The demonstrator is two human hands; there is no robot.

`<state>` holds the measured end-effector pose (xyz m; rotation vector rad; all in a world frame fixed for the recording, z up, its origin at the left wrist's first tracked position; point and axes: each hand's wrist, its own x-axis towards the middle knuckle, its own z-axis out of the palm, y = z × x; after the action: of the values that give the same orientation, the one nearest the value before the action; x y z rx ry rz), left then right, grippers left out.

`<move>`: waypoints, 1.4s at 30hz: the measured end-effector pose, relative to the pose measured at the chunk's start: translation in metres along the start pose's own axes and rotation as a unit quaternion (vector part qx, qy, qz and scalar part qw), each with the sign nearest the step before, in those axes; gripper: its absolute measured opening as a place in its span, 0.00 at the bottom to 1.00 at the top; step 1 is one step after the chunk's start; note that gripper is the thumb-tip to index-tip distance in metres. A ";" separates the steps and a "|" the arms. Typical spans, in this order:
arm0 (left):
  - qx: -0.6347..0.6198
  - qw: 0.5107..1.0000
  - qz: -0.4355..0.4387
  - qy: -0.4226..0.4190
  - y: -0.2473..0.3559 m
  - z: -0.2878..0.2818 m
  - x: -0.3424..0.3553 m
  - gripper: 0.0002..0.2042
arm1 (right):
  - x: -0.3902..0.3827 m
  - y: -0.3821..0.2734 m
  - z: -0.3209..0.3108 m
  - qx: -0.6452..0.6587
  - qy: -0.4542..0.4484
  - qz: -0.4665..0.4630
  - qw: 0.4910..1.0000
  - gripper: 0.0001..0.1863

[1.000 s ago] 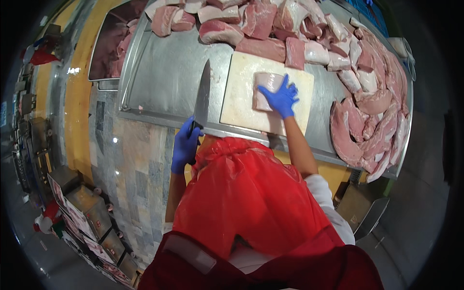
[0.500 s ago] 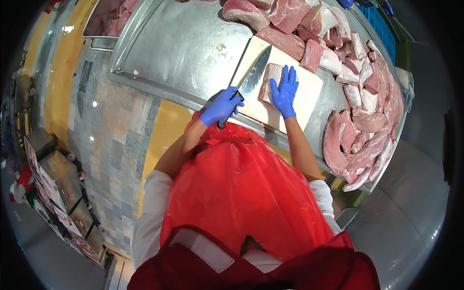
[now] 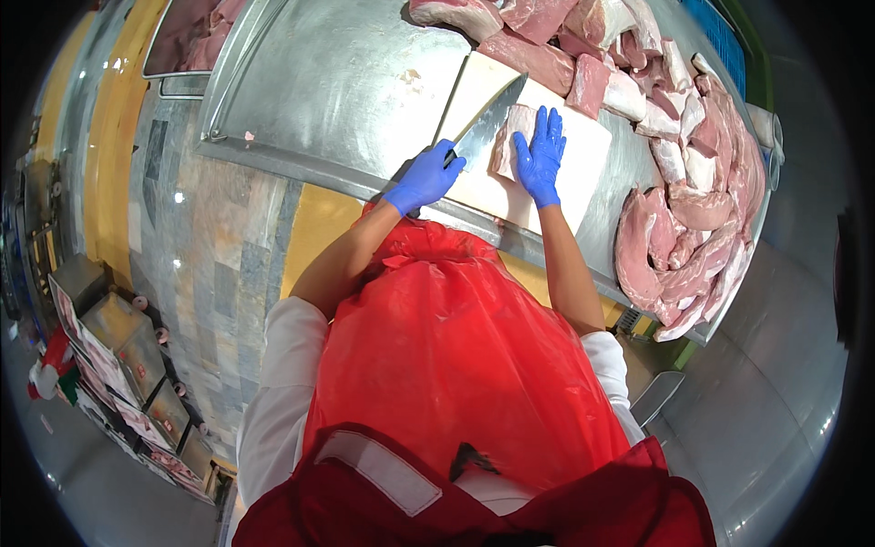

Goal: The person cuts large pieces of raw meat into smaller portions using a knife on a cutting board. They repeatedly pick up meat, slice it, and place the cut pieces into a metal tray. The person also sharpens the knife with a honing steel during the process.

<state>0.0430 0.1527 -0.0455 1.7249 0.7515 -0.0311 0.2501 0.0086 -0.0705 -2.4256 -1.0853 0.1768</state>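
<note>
My left hand [image 3: 425,177], in a blue glove, is closed round the black handle of a large knife; its broad blade [image 3: 485,129] slants up and right over the pale cutting board [image 3: 577,159], just left of a block of meat. My right hand [image 3: 541,155], also gloved in blue, lies flat with fingers stretched out on that meat block [image 3: 503,146], covering much of it. The board sits on a steel table [image 3: 328,91].
Raw meat pieces [image 3: 538,64] crowd the back of the table, and longer strips [image 3: 640,251] lie along its right. At upper left stands a steel bin of meat [image 3: 178,46]. Trolleys [image 3: 141,365] and a person in red [image 3: 55,356] are at lower left, beside the tiled floor [image 3: 219,255].
The knife has swung from upright left of the board to slanting over it beside the meat block. My left hand has moved up and right; my right hand's fingers are less spread.
</note>
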 end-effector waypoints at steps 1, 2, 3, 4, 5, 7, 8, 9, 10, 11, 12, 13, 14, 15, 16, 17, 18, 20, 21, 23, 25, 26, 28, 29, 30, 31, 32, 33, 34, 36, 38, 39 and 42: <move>0.021 1.000 -0.007 -0.007 0.000 0.000 0.001 0.18 | 0.000 0.000 0.000 -0.001 0.001 0.001 1.000 0.42; 0.041 0.999 -0.014 -0.013 0.001 -0.001 0.002 0.18 | 0.000 0.000 0.000 0.000 0.002 0.002 1.000 0.42; 0.061 0.998 -0.022 -0.018 0.002 -0.002 0.001 0.19 | -0.001 0.000 0.000 0.000 0.001 0.002 1.000 0.42; 0.072 0.997 -0.028 -0.028 0.003 -0.002 0.002 0.19 | 0.000 0.000 0.001 0.001 0.000 0.001 1.000 0.42; 0.083 0.995 -0.033 -0.037 0.005 -0.003 0.005 0.20 | 0.001 0.000 0.001 0.000 0.003 0.003 1.000 0.42; 0.096 0.993 -0.041 -0.062 0.013 -0.007 0.007 0.21 | -0.001 0.002 0.002 -0.002 0.004 0.008 1.000 0.42; 0.098 0.991 -0.043 -0.076 0.021 -0.010 0.010 0.22 | 0.000 0.006 0.004 -0.013 0.006 0.006 1.000 0.42; 0.100 0.990 -0.045 -0.088 0.027 -0.012 0.013 0.22 | 0.000 0.006 0.005 -0.007 0.008 0.007 1.000 0.42; 0.116 0.989 -0.028 -0.089 0.027 -0.011 0.020 0.22 | 0.001 0.005 0.006 -0.001 0.010 0.008 1.000 0.42; 0.122 0.989 -0.013 -0.083 0.021 -0.007 0.026 0.22 | 0.001 0.004 0.007 0.005 0.012 0.008 1.000 0.42; 0.119 0.989 -0.012 -0.088 0.022 -0.006 0.028 0.22 | 0.002 0.005 0.008 0.005 0.017 0.009 1.000 0.42; 0.116 0.989 -0.011 -0.095 0.026 -0.007 0.026 0.21 | 0.001 0.006 0.010 0.002 0.019 0.012 1.000 0.41; 0.113 0.988 -0.020 -0.106 0.028 -0.009 0.019 0.21 | 0.000 0.007 0.011 -0.001 0.020 0.015 1.000 0.41; 0.110 0.987 -0.030 -0.117 0.033 -0.015 0.008 0.21 | 0.000 0.008 0.012 -0.004 0.022 0.019 1.000 0.40; 0.107 0.985 -0.038 -0.127 0.033 -0.017 -0.003 0.21 | 0.001 0.008 0.010 -0.008 0.018 0.017 1.000 0.40; 0.117 0.983 -0.039 -0.133 0.024 -0.017 -0.013 0.21 | -0.001 0.006 0.009 -0.003 0.011 0.015 1.000 0.40; 0.127 0.982 -0.038 -0.135 0.014 -0.019 -0.023 0.21 | 0.000 0.003 0.007 0.002 0.008 0.010 1.000 0.40; 0.133 0.984 -0.015 -0.116 0.002 -0.011 -0.024 0.22 | -0.003 0.004 0.011 0.002 0.011 0.004 1.000 0.40; 0.140 0.984 -0.005 -0.108 0.002 -0.007 -0.013 0.22 | -0.001 0.007 0.014 -0.002 0.018 -0.001 1.000 0.40; 0.148 0.985 0.015 -0.091 0.010 0.000 0.022 0.22 | 0.000 0.010 0.018 -0.007 0.027 -0.010 1.000 0.39; 0.121 0.980 -0.048 -0.149 0.037 -0.001 0.045 0.22 | 0.002 0.008 0.018 -0.003 0.032 -0.014 0.999 0.39; 0.138 0.979 -0.032 -0.147 0.034 0.001 0.049 0.22 | 0.004 0.007 0.018 0.000 0.033 -0.014 0.999 0.39; 0.108 0.984 -0.031 -0.141 0.024 0.003 0.027 0.22 | 0.002 0.012 0.017 0.007 0.036 0.003 0.999 0.39; 0.094 0.985 -0.029 -0.139 0.020 0.002 0.012 0.21 | 0.000 0.012 0.019 0.009 0.033 0.003 0.999 0.39; 0.078 0.980 -0.072 -0.166 0.021 -0.003 -0.008 0.22 | -0.002 0.013 0.018 0.010 0.029 0.002 1.000 0.39; 0.074 0.989 -0.001 -0.130 -0.003 0.005 -0.022 0.22 | -0.001 0.012 0.017 0.010 0.027 -0.002 1.000 0.39; 0.089 0.990 0.012 -0.113 -0.007 0.010 -0.027 0.21 | -0.002 0.013 0.019 0.007 0.035 -0.011 0.999 0.38; 0.103 0.990 0.023 -0.096 -0.008 0.015 -0.031 0.21 | -0.001 0.014 0.019 0.012 0.040 -0.005 0.999 0.38; 0.082 0.989 -0.017 -0.121 0.007 0.012 -0.024 0.21 | 0.001 0.014 0.021 0.016 0.042 -0.001 0.999 0.38; 0.051 0.989 -0.054 -0.128 0.017 0.021 -0.003 0.21 | 0.002 0.013 0.021 0.026 0.050 0.000 0.998 0.38; 0.062 0.991 -0.046 -0.108 0.024 0.030 0.019 0.21 | 0.005 0.013 0.021 0.032 0.058 0.002 0.998 0.38; 0.069 0.991 -0.043 -0.101 0.029 0.030 0.023 0.21 | 0.006 0.013 0.020 0.034 0.063 0.007 0.997 0.38; 0.018 0.986 -0.099 -0.136 0.037 0.027 -0.017 0.20 | 0.000 0.014 0.020 0.037 0.058 -0.001 0.998 0.37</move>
<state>0.0571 0.1176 -0.0145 1.6324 0.7181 -0.4120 0.2535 0.0082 -0.0942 -2.3374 -1.0122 0.0742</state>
